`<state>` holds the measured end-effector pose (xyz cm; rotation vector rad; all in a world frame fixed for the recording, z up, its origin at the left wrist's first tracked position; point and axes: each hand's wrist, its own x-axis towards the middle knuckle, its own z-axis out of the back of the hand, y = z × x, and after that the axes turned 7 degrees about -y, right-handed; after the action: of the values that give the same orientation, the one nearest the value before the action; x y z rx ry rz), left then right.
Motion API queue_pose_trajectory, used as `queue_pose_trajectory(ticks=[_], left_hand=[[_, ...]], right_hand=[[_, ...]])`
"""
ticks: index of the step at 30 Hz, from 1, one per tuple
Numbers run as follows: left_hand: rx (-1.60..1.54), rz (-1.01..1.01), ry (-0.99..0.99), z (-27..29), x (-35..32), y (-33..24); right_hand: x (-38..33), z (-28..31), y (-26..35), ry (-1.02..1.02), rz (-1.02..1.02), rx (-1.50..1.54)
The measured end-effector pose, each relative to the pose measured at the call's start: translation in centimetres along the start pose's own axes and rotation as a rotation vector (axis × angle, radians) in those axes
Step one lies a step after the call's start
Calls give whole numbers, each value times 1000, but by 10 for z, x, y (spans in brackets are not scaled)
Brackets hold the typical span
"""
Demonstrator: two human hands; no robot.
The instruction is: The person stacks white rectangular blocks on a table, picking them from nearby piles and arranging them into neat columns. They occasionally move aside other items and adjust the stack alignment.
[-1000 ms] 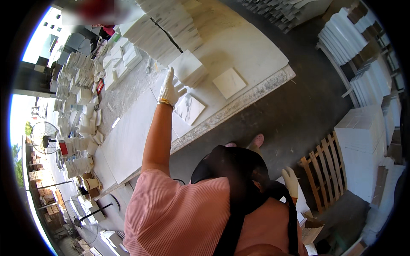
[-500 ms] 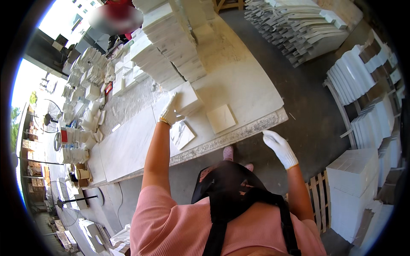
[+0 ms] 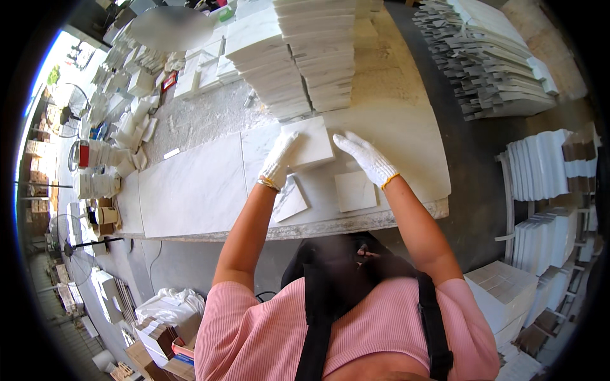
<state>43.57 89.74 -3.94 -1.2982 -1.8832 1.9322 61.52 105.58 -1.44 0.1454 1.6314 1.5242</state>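
A short stack of square white marble tiles (image 3: 310, 143) sits on the work table, between my two hands. My left hand (image 3: 278, 159), in a white knit glove, rests against its left side with the fingers stretched out along it. My right hand (image 3: 367, 160), gloved too, is open just off the stack's right edge, its fingers extended and the thumb side toward the tiles. Below the stack lie two single tiles: a grey-veined one (image 3: 291, 200) turned at an angle beside my left wrist, and a plain cream one (image 3: 356, 192) near my right wrist.
Tall stacks of white tiles (image 3: 318, 57) rise at the table's far side. Left of them are more tile piles (image 3: 203, 73) and a small white strip (image 3: 171, 153). Slab racks (image 3: 537, 165) and white blocks (image 3: 499, 289) stand on the right, fans (image 3: 75, 111) on the left.
My right hand has come up from beyond the table's front edge to the stack's right side. My left hand stays at the stack's left side. The view has shifted and turned.
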Motion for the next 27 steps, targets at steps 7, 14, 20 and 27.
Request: queue_pose_trajectory(ticks=[7, 14, 20, 27], left_hand=[[-113, 58, -61, 3, 3, -1], [42, 30, -74, -18, 3, 0], [134, -13, -100, -30, 2, 9], [100, -10, -73, -29, -3, 7]], right_hand=[[27, -23, -7, 169, -36, 76], [16, -27, 26, 135, -36, -176], [21, -18, -6, 95, 12, 5], [23, -13, -4, 130, 33, -36]])
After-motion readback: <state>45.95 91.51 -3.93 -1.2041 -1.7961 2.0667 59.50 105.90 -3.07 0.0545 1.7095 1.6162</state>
